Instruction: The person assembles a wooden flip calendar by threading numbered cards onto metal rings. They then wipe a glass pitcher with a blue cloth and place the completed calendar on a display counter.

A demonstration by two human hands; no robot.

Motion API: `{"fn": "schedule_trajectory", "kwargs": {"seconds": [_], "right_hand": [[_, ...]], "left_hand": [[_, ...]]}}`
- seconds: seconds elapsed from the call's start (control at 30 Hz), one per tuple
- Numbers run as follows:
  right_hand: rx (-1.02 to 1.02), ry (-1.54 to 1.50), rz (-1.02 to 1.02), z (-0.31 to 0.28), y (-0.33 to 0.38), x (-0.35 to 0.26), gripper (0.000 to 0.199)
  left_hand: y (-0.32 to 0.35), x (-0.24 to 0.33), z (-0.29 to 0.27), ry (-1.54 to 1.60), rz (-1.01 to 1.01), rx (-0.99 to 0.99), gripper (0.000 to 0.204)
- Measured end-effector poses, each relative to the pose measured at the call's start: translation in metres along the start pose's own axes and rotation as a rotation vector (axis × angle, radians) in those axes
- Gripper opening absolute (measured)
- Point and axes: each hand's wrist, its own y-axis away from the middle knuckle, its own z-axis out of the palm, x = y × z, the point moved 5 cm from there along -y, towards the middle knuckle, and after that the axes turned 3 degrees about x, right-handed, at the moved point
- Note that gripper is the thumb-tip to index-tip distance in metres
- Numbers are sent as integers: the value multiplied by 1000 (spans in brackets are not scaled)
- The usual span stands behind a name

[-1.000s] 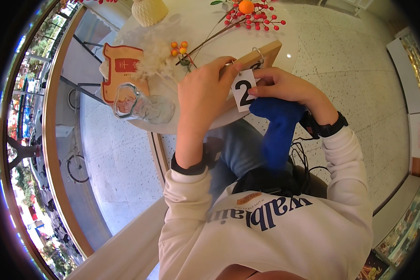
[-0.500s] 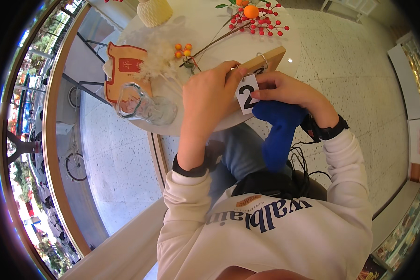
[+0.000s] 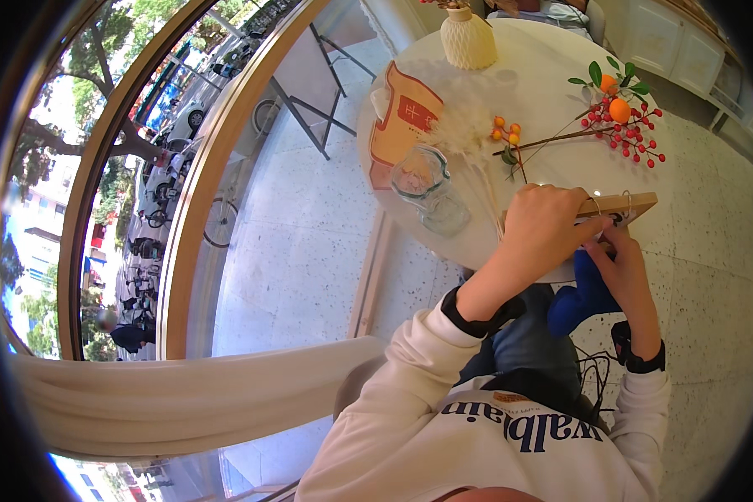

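Both my hands are at a wooden flip calendar (image 3: 642, 202) with metal rings, near the table's right front edge. My left hand (image 3: 542, 224) is closed at its near side, thumb and fingers pinched by a ring. Beside it, my right hand (image 3: 623, 269) is closed, fingertips meeting the left thumb near the cards. The number cards are mostly hidden behind my fingers. A deep-blue cloth (image 3: 584, 299), shaped like a sock, hangs below my right hand and looks tucked into it; the exact grip is hidden.
The round white table (image 3: 534, 58) bears a clear glass vase (image 3: 433, 191), dried pampas grass (image 3: 470, 125), a red-edged paper piece (image 3: 400, 117), a cream ribbed vase (image 3: 468, 40) and a red berry branch (image 3: 636, 138). Windows (image 3: 197, 188) stand at the left.
My view has swung, so the table and hands sit further right. The number card that faced me is now mostly covered, and my fingers have come together near the calendar's rings.
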Motion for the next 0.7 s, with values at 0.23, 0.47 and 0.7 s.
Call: {"fn": "schedule_trajectory", "kwargs": {"seconds": [0.23,0.47,0.7], "right_hand": [[36,-57,-23,-5,-5,10,20],[43,-148,-23,-6,-4,3,24],[-3,-138,0,-7,-2,1,24]], "left_hand": [[2,-1,2,-45,72,59,38],[1,12,-3,17,118,51,36],[1,15,-5,23,158,166,28]]}}
